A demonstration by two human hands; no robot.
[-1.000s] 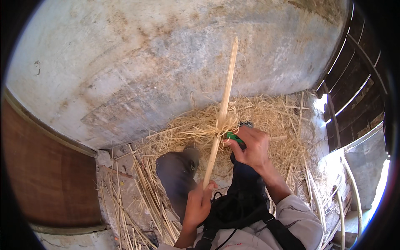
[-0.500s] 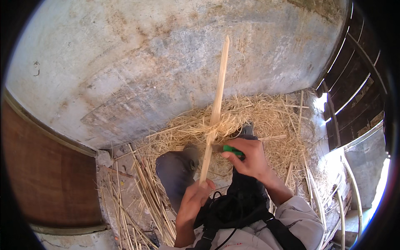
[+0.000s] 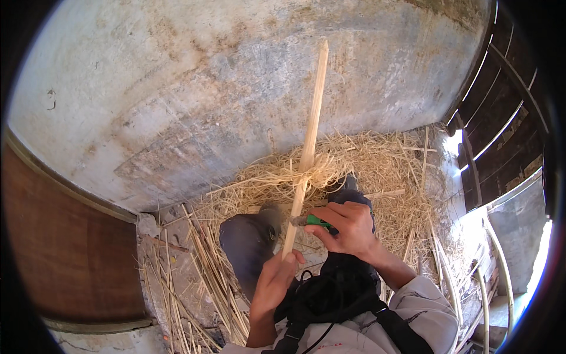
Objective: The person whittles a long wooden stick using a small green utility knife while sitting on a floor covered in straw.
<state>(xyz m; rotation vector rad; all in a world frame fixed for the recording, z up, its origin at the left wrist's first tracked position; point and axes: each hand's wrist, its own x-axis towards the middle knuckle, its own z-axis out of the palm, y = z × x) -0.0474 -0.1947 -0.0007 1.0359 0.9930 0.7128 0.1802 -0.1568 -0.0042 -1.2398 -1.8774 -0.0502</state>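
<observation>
A long, pale split-wood strip, perhaps bamboo (image 3: pixel 313 124), slants up and away from my lap. Its near end is gripped in my left hand (image 3: pixel 275 279), fingers closed around it. My right hand (image 3: pixel 349 229) is wrapped around the green handle of a knife (image 3: pixel 317 220). The short dark blade lies against the strip's right side, a little above my left hand. Thin curled shavings (image 3: pixel 312 174) cling to the strip around its middle, beyond the blade.
Shavings (image 3: pixel 395 165) cover the floor ahead and to the right. Thin sticks (image 3: pixel 206 265) lie in a bundle at my left. A stained wall (image 3: pixel 224 106) rises in front, a brown panel (image 3: pixel 71 248) stands left, and dark slats (image 3: pixel 501 118) stand right. My knees flank the strip.
My right hand and the knife have come back toward me along the strip, nearer my left hand. The strip's far end has shifted slightly upward.
</observation>
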